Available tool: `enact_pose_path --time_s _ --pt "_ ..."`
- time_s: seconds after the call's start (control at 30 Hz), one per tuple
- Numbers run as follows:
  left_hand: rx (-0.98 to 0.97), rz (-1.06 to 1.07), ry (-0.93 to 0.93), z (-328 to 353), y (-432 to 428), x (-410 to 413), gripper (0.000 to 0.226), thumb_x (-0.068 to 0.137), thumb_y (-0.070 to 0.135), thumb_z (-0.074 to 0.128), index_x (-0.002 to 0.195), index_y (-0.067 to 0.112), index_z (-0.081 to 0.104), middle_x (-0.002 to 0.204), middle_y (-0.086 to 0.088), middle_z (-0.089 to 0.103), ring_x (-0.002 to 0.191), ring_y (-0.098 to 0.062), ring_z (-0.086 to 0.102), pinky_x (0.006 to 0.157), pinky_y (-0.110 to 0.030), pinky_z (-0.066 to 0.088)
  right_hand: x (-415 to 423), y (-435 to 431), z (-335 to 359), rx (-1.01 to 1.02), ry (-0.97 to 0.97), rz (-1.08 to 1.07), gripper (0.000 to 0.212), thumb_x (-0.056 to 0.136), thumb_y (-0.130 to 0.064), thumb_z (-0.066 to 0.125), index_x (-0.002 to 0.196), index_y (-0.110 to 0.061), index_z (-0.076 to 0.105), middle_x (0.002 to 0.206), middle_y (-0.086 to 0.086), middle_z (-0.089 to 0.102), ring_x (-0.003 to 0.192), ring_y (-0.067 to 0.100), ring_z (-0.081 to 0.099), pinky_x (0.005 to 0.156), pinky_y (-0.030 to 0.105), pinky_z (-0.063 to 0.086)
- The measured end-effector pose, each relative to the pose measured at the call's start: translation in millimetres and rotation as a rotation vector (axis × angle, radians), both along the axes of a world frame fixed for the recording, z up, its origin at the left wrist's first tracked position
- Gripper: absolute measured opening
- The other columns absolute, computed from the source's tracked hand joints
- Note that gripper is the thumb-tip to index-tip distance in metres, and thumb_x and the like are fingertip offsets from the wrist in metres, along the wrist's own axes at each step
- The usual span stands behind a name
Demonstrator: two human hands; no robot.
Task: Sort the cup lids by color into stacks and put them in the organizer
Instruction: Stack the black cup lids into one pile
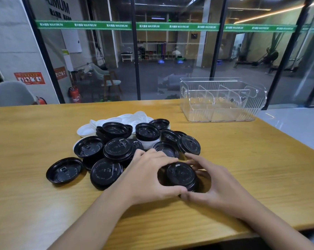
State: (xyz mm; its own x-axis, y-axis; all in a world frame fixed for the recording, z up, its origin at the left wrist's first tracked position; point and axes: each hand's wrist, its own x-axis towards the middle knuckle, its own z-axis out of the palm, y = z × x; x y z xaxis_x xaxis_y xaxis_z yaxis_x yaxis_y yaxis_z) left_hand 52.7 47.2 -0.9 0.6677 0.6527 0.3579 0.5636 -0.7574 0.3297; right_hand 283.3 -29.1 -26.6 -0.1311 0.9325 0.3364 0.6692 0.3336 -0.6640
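Both my left hand (149,175) and right hand (219,186) close around a short stack of round black plastic lids (181,175) near the wooden table's (242,159) front edge. I should square its rims before carrying it to the clear plastic organizer (223,100), far right.

A wooden table (44,204) with open surface along its near edge and far left side, where a hand could pass freely. A loose heap of black lids (114,150) crowds the centre, with white lids (127,117) piled behind it toward the glass wall (170,60). Both hands close around one black lid stack (181,175) at the heap's near right edge (left hand (149,177), right hand (223,186)). Bare tabletop lies between the heap and the clear organizer (223,100) at the far right. Upright dividers split the organizer's open top into narrow slots
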Motion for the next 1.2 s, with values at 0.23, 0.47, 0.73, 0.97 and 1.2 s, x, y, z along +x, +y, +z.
enact_pose_path --time_s 0.23,0.47,0.73,0.97,1.2 --pt "-0.053 -0.048 -0.024 0.0 5.3 -3.8 0.08 0.062 0.089 0.069 0.125 0.041 0.069 0.106 0.029 0.062 0.109 0.005 0.051 0.107 -0.028 0.029 4.5 -0.4 0.5 -0.048 0.034 0.091 0.095 0.076 -0.028 0.095 0.155 -0.036 0.043 0.146 -0.02 0.058 0.133 -0.003 0.058 0.112 0.018 0.045" --pt "-0.018 -0.041 0.01 0.3 1.2 -0.2 0.08 0.059 0.094 0.064 0.119 0.042 0.07 0.104 0.026 0.057 0.107 0.003 0.049 0.105 -0.027 0.029 3.9 -2.3 5.6 0.014 -0.094 0.112 0.075 0.078 -0.039 0.091 0.145 -0.035 0.058 0.14 -0.028 0.059 0.134 0.0 0.057 0.112 0.027 0.047" --pt "-0.056 -0.055 -0.024 1.8 -0.7 -2.7 0.072 0.068 0.087 0.068 0.124 0.041 0.072 0.104 0.03 0.053 0.109 0.014 0.042 0.099 -0.023 0.028 6.4 -4.0 6.5 -0.017 -0.1 0.1 0.074 0.082 -0.056 0.081 0.149 -0.032 0.057 0.146 -0.03 0.055 0.137 -0.009 0.05 0.116 0.019 0.039" --pt "-0.09 -0.062 0.0 0.2 2.1 -4.0 0.077 0.061 0.087 0.074 0.123 0.042 0.072 0.11 0.029 0.049 0.11 0.011 0.041 0.098 -0.02 0.027 8.9 -3.2 4.7 -0.054 -0.121 0.086 0.075 0.081 -0.063 0.079 0.148 -0.039 0.056 0.15 -0.026 0.054 0.14 -0.012 0.046 0.119 0.025 0.039" --pt "-0.048 -0.07 -0.003 2.7 0.0 -4.1 0.072 0.065 0.087 0.072 0.121 0.042 0.071 0.108 0.026 0.056 0.106 0.008 0.045 0.096 -0.022 0.029 10.6 -7.5 5.5 -0.079 0.016 0.043 0.063 0.085 -0.044 0.085 0.143 -0.031 0.064 0.137 -0.027 0.066 0.131 -0.007 0.059 0.113 0.031 0.049"
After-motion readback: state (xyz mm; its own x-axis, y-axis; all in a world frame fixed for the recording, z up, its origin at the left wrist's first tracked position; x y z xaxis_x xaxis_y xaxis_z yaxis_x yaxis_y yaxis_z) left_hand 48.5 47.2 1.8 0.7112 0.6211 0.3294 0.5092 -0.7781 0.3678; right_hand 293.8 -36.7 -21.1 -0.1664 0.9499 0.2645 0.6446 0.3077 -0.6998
